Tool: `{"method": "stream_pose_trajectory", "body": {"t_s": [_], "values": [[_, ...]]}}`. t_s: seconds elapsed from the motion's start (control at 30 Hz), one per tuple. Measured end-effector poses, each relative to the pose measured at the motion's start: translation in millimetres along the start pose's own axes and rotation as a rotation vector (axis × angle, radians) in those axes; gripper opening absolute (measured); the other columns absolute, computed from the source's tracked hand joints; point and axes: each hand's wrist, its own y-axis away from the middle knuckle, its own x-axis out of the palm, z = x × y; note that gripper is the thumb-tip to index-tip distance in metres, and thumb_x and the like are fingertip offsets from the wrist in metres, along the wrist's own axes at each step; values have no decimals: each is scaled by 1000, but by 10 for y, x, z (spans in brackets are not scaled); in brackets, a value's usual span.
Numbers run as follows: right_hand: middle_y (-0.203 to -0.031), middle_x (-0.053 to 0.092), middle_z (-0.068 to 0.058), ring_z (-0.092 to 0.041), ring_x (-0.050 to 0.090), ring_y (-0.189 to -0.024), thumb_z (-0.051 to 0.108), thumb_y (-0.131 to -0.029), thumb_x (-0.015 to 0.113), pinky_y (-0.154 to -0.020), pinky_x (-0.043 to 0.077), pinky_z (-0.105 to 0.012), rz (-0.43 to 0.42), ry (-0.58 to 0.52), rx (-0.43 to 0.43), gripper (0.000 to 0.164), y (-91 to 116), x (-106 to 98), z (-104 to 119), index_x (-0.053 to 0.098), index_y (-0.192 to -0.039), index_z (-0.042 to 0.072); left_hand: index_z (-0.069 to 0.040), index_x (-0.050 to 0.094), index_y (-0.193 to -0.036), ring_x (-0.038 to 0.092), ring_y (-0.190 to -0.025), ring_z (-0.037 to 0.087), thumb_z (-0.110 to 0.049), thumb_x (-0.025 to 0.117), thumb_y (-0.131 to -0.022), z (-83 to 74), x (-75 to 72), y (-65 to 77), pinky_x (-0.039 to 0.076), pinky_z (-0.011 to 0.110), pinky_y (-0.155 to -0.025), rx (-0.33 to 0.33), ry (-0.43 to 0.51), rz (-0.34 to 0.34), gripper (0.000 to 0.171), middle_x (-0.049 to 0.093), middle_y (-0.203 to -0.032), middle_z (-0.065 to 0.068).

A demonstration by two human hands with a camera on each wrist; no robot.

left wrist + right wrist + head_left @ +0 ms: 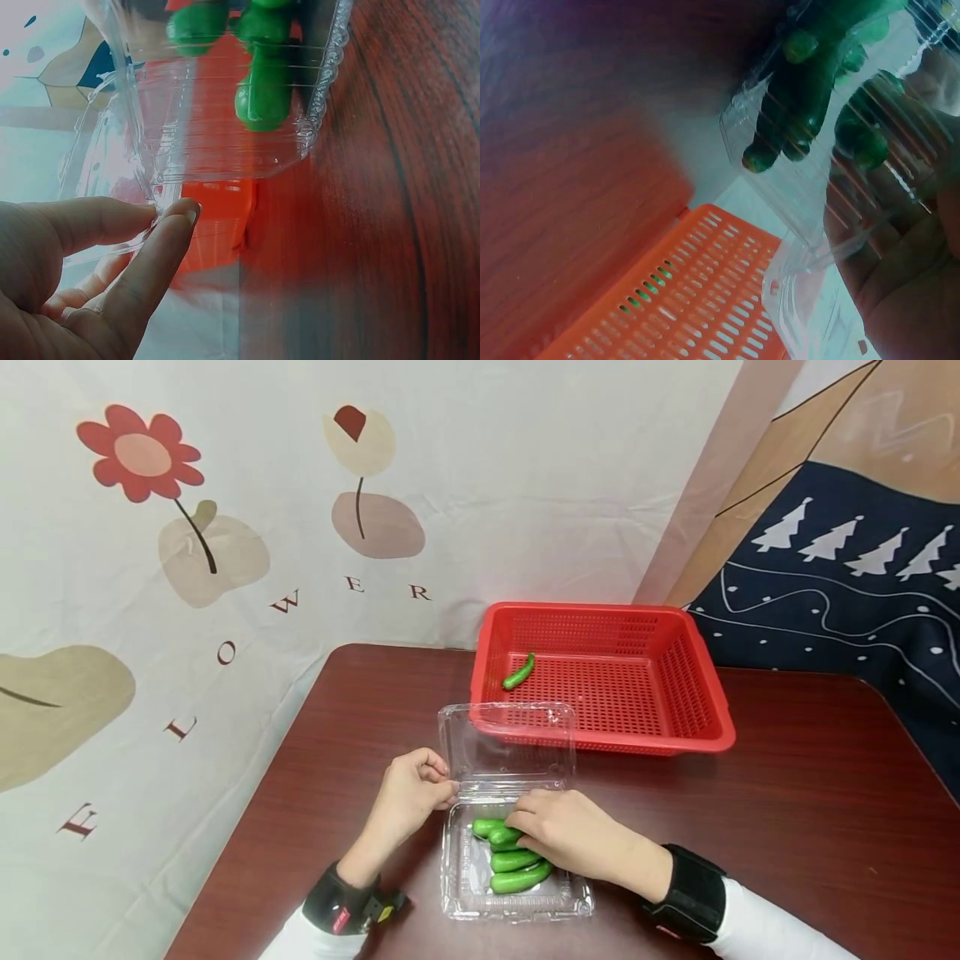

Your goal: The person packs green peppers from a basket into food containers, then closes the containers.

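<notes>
A clear plastic clamshell box [453, 893] lies on the table with its lid [502, 747] raised at the back. Several small green cucumbers [520, 878] are side by side in its base. My left hand [411, 789] pinches the box's edge by the hinge, between thumb and forefinger [161, 240]. Reaching into the box from the right, my right hand [562, 831] has its fingers curled over the upper cucumbers and grips one [504, 837]. Part of that cucumber is hidden under the fingers. Through the clear wall, the right wrist view shows cucumber ends [759, 157].
Behind the box stands a red plastic basket [708, 693] with slotted sides, overlapped by the raised lid in the head view. One curved green cucumber [519, 672] lies inside it at the left. The brown table [810, 777] meets a printed cloth backdrop [525, 485].
</notes>
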Motion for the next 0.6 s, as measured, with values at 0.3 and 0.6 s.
{"method": "stream_pose_trajectory", "body": {"t_s": [0.3,0.6], "values": [[-91,70,8,-9,68,-82,24,-80,89,-63,59,-20,4,83,-3,23,12,92,29,73,-94,16,6,62,-89,71,-63,21,15,78,-79,6,7,-8,66,33,-59,-4,23,3,20,66,-69,9],[-92,70,7,-9,68,-82,24,-79,89,-62,59,-21,13,99,2,25,10,89,51,73,-96,15,6,62,-88,70,-62,20,15,78,-79,6,6,1,66,32,-59,0,27,2,20,66,-69,9]]}}
